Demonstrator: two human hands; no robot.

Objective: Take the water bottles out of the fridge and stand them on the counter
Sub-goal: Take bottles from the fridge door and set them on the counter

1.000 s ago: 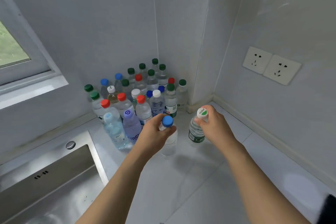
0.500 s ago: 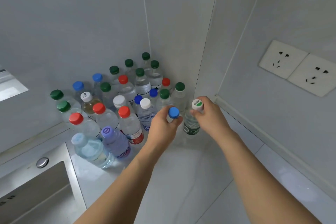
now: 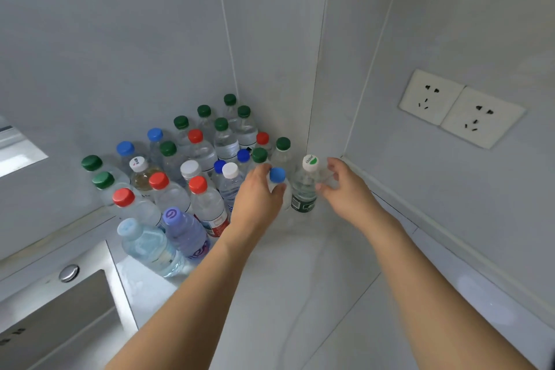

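From the head view, your left hand [image 3: 258,201] grips the blue-capped bottle [image 3: 277,180] by its neck, standing on the table [image 3: 300,279] at the near right edge of the cluster of bottles [image 3: 192,171]. Your right hand [image 3: 345,189] is beside the white-capped bottle [image 3: 304,186], fingers [image 3: 326,180] loosely spread and seemingly off it. Both look placed; the fridge is out of view, so you cannot tell how many remain.

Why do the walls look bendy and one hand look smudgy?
Head view: the wide-angle lens bows the wall seams; the right hand beside the white-capped bottle is motion-blurred at its fingertips; soft glare whitens the counter; the left hand looks sharper.
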